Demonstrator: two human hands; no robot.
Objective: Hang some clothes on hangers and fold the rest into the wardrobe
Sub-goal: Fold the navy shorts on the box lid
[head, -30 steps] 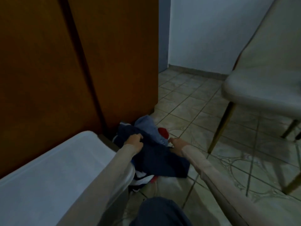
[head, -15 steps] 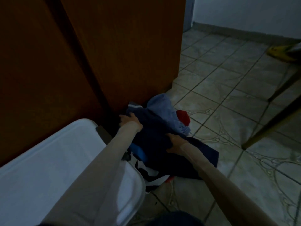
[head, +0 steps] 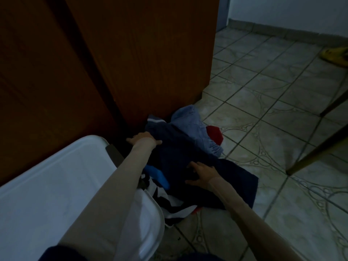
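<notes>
We look down at a dim tiled floor [head: 263, 113] beside a closed brown wardrobe [head: 150, 53]. A heap of clothes [head: 188, 157] lies on the floor, touching the foot of the wardrobe door, just beside a white plastic bin [head: 56, 185] at our left. On top lies a dark navy garment [head: 235, 178]; a pale blue garment [head: 190, 119] and a bit of red cloth [head: 214, 133] sit at the far side, and striped black-and-white fabric [head: 169, 202] shows underneath.

Our left hand [head: 144, 140] rests on the far left edge of the heap, fingers extended and close together, apparently pressing rather than gripping. Our right hand [head: 202, 174] lies on the navy garment with fingers spread and slightly curled; we cannot tell whether they have gathered any cloth.

We seem to be picking the first piece. To do it well, we should close both hands on the navy garment alone, lift it clear so nothing below drags along, then find its shoulders or waistband before deciding hanger or fold. The wardrobe is not yet open.
</notes>
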